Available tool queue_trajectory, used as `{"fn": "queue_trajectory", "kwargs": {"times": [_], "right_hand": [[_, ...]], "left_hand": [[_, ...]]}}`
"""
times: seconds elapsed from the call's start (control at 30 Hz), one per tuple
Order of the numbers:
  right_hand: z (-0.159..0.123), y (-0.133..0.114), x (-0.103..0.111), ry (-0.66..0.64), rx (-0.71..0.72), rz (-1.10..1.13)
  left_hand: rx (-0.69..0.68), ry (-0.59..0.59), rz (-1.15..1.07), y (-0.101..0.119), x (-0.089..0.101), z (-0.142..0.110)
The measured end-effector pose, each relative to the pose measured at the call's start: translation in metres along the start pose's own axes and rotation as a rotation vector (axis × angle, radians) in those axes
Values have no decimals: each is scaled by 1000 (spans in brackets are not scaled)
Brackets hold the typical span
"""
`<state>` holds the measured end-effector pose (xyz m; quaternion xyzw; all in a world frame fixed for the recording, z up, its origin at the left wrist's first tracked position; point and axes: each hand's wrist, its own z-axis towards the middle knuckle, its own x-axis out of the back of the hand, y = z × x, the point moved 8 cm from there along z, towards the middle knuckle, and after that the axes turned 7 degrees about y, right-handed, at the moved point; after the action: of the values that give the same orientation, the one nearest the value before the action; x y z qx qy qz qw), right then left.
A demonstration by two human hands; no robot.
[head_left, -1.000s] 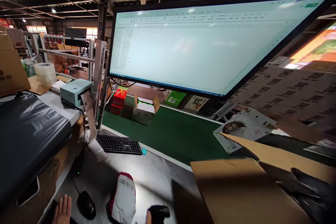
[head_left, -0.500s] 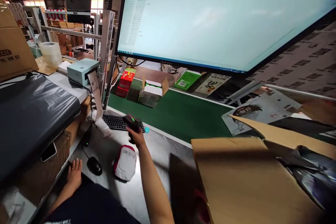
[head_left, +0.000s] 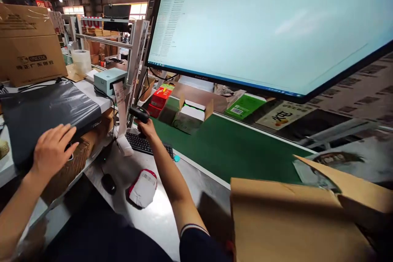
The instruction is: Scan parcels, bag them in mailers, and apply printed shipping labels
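- Our right hand (head_left: 146, 127) has its grip closed round the black scanner (head_left: 138, 113), held up by the label strip (head_left: 120, 106) hanging from the printer (head_left: 108, 80).
- Best to aim the scanner's head squarely at the barcode and hold steady.
- Left hand (head_left: 52, 150) lies open, holding nothing, resting on the grey bag stack (head_left: 43, 110); the parcel (head_left: 143, 188) sits on the tabletop (head_left: 184, 208).

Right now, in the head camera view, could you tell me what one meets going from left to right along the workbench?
Left hand on the stack of grey bags → black mouse → white and red parcel → right hand holding the scanner → green conveyor belt → open cardboard box.
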<state>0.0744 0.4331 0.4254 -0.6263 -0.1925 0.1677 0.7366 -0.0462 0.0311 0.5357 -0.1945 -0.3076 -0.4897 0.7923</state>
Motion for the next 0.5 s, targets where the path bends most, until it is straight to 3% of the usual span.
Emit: {"fn": "queue_trajectory", "kwargs": {"times": [0.07,0.13,0.2,0.27,0.33,0.4,0.5], "right_hand": [[-21,16,24,30,-36,17],[-54,48,67,138,-96,28],[-101,102,119,258,-261,-47],[-165,164,184,488,-501,-342],[-227,215,229,574,-626,-485],[-282,255,260,646,-723,-605],[-332,277,270,663,-738,-685]], "left_hand": [[-1,-117,109,-12,-5,8],[6,-227,165,-22,-14,7],[33,-288,184,-30,-18,3],[56,-307,180,-34,-16,0],[49,-312,182,-35,-11,1],[23,-317,214,-34,-6,4],[-16,-337,273,-31,2,12]]}}
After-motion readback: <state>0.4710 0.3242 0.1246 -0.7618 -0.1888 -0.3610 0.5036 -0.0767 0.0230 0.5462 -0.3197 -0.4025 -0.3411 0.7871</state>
